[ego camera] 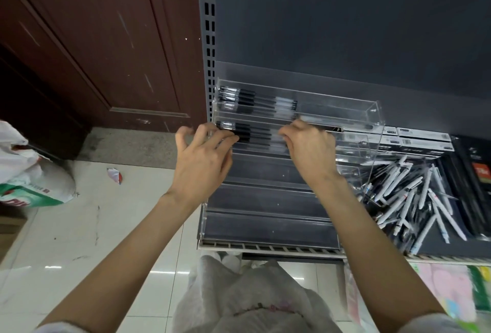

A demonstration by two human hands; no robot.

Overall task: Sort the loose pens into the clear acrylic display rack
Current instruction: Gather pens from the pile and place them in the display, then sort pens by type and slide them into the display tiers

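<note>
Head view: your left hand [203, 157] and right hand [309, 146] each pinch an end of the black pens [252, 134], lying left-right in the clear rack [372, 120], tier 2.

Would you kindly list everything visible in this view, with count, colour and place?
acrylic rack: one, clear, tiered, on the shelf
racked pens: several, black and clear, top two tiers
loose pens: many, mostly white, heaped right of the rack
boxes: a few, white and black, behind the heap
shelf unit: one, dark grey
door: one, dark brown, left
plastic bag: one, white and green, on the floor left
left hand: at the second tier's pens, left end
right hand: at the same pens, right end
</note>
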